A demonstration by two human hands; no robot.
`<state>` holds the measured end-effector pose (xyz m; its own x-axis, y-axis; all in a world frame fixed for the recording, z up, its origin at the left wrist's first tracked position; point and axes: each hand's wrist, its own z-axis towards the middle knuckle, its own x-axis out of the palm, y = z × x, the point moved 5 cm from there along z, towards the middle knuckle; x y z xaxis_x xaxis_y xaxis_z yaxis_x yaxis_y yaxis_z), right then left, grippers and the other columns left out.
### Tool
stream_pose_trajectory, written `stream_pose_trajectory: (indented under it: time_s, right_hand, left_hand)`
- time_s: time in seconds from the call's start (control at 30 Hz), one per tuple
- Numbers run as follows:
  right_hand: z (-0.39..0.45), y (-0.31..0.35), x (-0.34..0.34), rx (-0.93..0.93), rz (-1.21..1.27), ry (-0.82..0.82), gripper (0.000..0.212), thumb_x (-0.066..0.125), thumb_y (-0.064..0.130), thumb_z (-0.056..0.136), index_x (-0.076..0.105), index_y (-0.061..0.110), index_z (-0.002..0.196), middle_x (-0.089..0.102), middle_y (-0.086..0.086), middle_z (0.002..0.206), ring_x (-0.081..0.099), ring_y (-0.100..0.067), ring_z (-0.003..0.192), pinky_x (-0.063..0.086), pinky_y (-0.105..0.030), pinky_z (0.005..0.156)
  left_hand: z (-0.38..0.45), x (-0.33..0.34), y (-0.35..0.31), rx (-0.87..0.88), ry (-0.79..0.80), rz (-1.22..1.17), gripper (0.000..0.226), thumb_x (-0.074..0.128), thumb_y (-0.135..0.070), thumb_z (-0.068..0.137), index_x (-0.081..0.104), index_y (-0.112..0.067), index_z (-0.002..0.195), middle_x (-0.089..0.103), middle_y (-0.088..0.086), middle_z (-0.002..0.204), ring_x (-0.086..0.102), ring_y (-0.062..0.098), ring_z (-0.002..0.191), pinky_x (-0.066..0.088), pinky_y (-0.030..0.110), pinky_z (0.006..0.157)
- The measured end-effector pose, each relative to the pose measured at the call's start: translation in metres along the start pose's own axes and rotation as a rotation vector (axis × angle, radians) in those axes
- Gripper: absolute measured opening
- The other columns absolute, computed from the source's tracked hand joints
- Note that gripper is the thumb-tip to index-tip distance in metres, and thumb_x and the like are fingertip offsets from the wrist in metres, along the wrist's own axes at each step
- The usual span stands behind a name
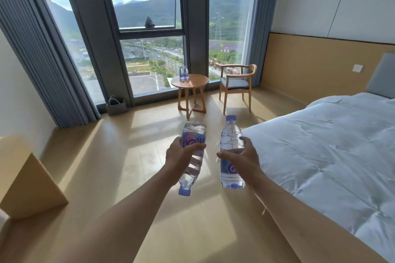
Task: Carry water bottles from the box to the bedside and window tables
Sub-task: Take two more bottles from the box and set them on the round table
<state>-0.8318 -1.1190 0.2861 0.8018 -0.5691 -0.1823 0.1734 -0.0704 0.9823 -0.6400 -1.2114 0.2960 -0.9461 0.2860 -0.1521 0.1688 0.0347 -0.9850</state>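
My left hand grips a clear water bottle around its label, upside down, with the purple cap pointing down toward me. My right hand holds a second water bottle upright, cap on top. Both are held out over the wooden floor in mid-room. Far ahead by the window stands a small round wooden table, and two more water bottles stand together at its left rim.
A wooden armchair with a grey seat stands right of the round table. The white-covered bed fills the right side. A cardboard box flap is at the left, a grey bag by the curtains.
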Motion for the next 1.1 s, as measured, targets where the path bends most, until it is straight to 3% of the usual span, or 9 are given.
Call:
stream_pose_trajectory:
  time_s: [0.1,0.27,0.37,0.57,0.77,0.9,1.1]
  right_hand:
    - [0.069,-0.012,0.023,0.001,0.014,0.002,0.071,0.091,0.029,0.069,0.049,0.028,0.127,0.069,0.005,0.104,0.069,-0.018,0.091,0.059,-0.032,0.074]
    - [0.203,-0.026,0.058,0.005,0.04,0.027,0.073,0.091,0.027,0.07,0.049,0.027,0.129,0.068,-0.001,0.109,0.069,-0.02,0.093,0.059,-0.032,0.073]
    - [0.28,-0.023,0.072,0.019,0.049,0.049,0.071,0.092,0.024,0.067,0.051,0.025,0.126,0.07,-0.004,0.109,0.071,-0.025,0.094,0.062,-0.041,0.08]
    - [0.427,0.0,0.104,0.014,0.069,0.086,0.071,0.091,0.022,0.069,0.051,0.025,0.128,0.068,-0.006,0.111,0.07,-0.026,0.096,0.062,-0.044,0.084]
    - [0.551,-0.001,0.149,0.011,0.052,0.106,0.07,0.092,0.024,0.069,0.053,0.021,0.128,0.07,-0.008,0.108,0.072,-0.027,0.094,0.063,-0.044,0.082]
    - [0.644,-0.006,0.186,-0.006,0.052,0.075,0.069,0.092,0.027,0.068,0.053,0.024,0.125,0.07,-0.005,0.106,0.072,-0.024,0.092,0.063,-0.041,0.079]
    - [0.791,-0.005,0.253,0.036,0.07,0.048,0.072,0.094,0.029,0.058,0.053,0.029,0.118,0.074,-0.006,0.102,0.075,-0.024,0.089,0.064,-0.046,0.08]
  left_hand:
    - [0.074,0.006,0.006,0.001,-0.002,0.004,0.06,0.081,-0.047,0.062,0.063,-0.022,0.113,0.076,0.006,0.094,0.077,0.027,0.071,0.065,0.044,0.065]
    - [0.211,0.022,0.002,0.02,-0.033,0.016,0.063,0.081,-0.051,0.06,0.062,-0.023,0.114,0.076,0.004,0.095,0.077,0.025,0.071,0.065,0.04,0.063]
    - [0.285,0.03,-0.011,0.012,-0.054,0.014,0.055,0.082,-0.048,0.067,0.062,-0.024,0.113,0.076,0.002,0.093,0.077,0.023,0.069,0.064,0.038,0.061]
    - [0.422,0.04,-0.043,0.002,-0.079,-0.001,0.063,0.08,-0.052,0.064,0.061,-0.024,0.117,0.075,0.001,0.1,0.076,0.024,0.08,0.063,0.033,0.063]
    - [0.557,0.043,-0.047,-0.009,-0.066,-0.019,0.052,0.082,-0.041,0.078,0.058,-0.022,0.12,0.074,0.002,0.1,0.076,0.02,0.072,0.056,0.023,0.051]
    - [0.657,0.041,-0.043,-0.009,-0.031,-0.039,0.054,0.084,-0.04,0.077,0.058,-0.02,0.12,0.075,0.005,0.098,0.076,0.019,0.066,0.059,0.031,0.049]
    - [0.823,0.029,-0.055,-0.027,0.017,-0.011,0.058,0.086,-0.042,0.075,0.058,-0.019,0.121,0.073,0.009,0.104,0.076,0.03,0.079,0.065,0.044,0.061]
